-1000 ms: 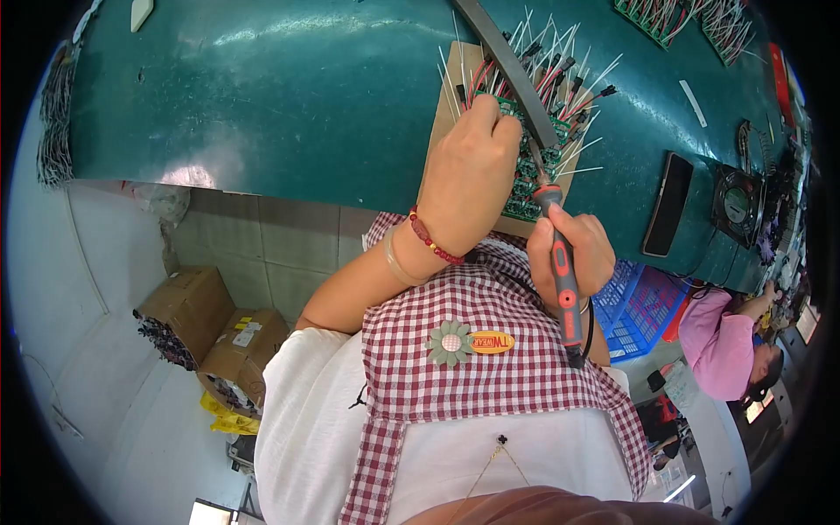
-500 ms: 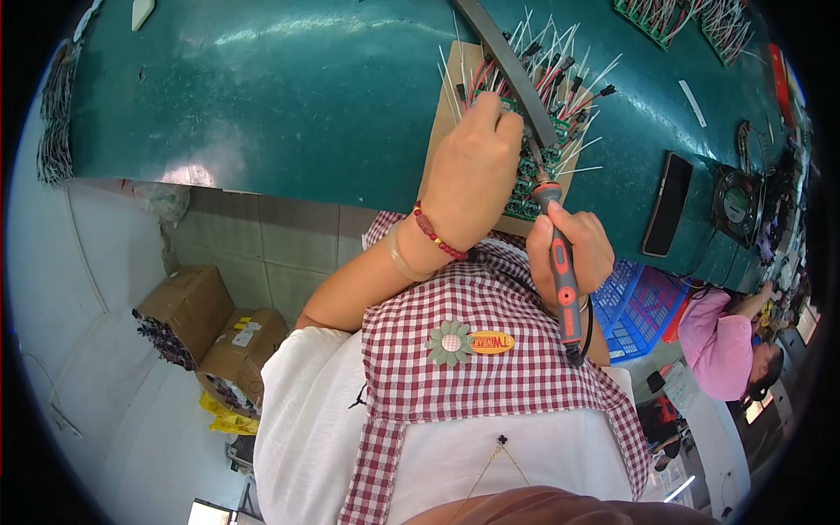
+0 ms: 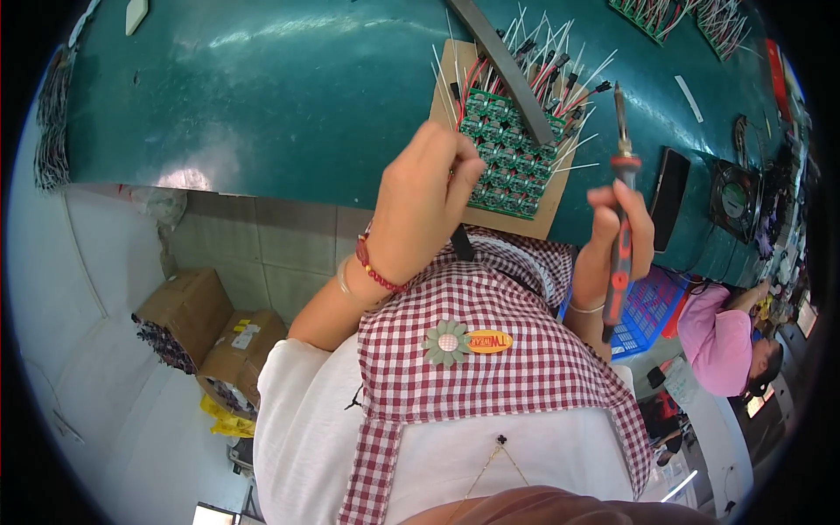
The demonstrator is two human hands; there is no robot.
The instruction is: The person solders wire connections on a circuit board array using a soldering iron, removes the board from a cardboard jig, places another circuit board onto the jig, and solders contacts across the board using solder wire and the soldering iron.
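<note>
My right hand (image 3: 640, 229) grips the grey and red handle of a soldering iron (image 3: 620, 284), its metal tip pointing away from me, to the right of a green circuit board panel (image 3: 497, 179) and off it. The panel lies on a brown backing board (image 3: 547, 208), with red, black and white wires (image 3: 564, 83) fanning from its far and right sides. A dark grey bar (image 3: 507, 72) lies across the panel. My left hand (image 3: 424, 192) is beside the panel's left edge, fingers curled and thumb against them; whatever they may hold is hidden.
On the green table (image 3: 289, 105), a black phone (image 3: 670, 197) and a small fan (image 3: 735, 203) are at the right. More wired boards (image 3: 647, 17) sit at the far right. A blue basket (image 3: 652, 306) stands below the table edge; a person in pink (image 3: 716, 337) is beyond it.
The soldering iron has lifted off the panel and moved right in my right hand. My left hand has drawn back to the left and toward me, uncovering the panel.
</note>
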